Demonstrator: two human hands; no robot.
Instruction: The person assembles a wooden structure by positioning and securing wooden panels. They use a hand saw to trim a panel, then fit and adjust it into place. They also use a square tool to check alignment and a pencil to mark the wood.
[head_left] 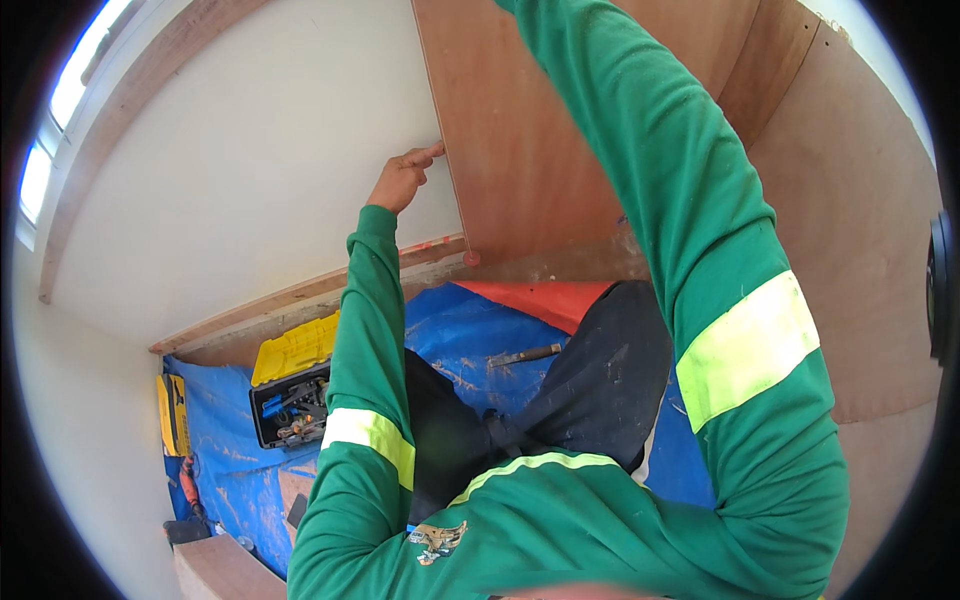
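My left hand (399,181) is against the left edge of a reddish-brown wooden panel (540,150) that stands upright against the white wall. Its index finger reaches out to touch the panel's edge, the other fingers are partly curled, and nothing is held in it. My right arm, in a green sleeve (650,130) with a reflective band, stretches up across the panel. The hand at its end lies beyond the top of the head view. A small round red piece (471,258) sits at the panel's lower left corner.
A wooden strip (310,297) runs along the wall's foot. On the blue tarp (225,400) stands an open toolbox (262,418) with a yellow lid (297,347). A hammer-like tool (527,355) lies between my legs. Another yellow case (174,415) stands at the left.
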